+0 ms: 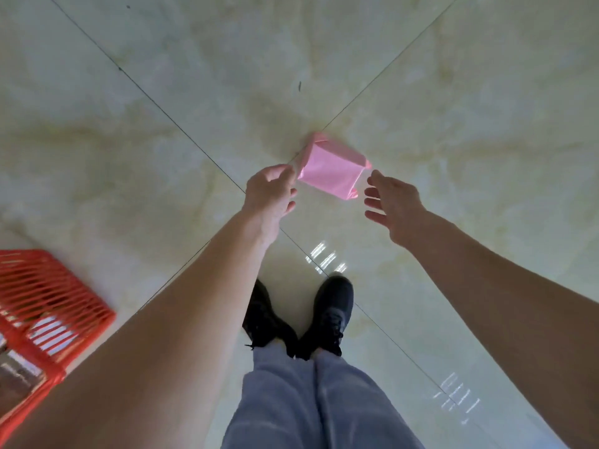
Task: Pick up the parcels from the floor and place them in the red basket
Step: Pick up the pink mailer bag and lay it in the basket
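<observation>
Head view, looking down: both bare forearms extend forward over a pale glossy tiled floor (421, 76). A pink parcel (329, 171), wrapped in shiny film, sits between the two hands, above the point where the dark grout lines cross. Whether it rests on the floor or is lifted clear of it cannot be told from this angle.

Left hand (270, 192): fingers curled, with thumb and forefinger pinching the left edge of the parcel.

Right hand (393, 205): fingers spread and relaxed, palm turned toward the parcel. The uppermost fingertip lies just beside the parcel's right corner; contact cannot be confirmed. The remaining fingers are apart from it.

Red basket (48, 306): slatted plastic, standing on the floor at the left edge of the frame, well apart from the parcel. Items lie inside it, seen through the slats; what they are cannot be told.

Lower centre: grey trousers (308, 403) and two black shoes (334, 309), toes pointing toward the parcel. Bright window reflections show on the tiles to the right of the shoes.
</observation>
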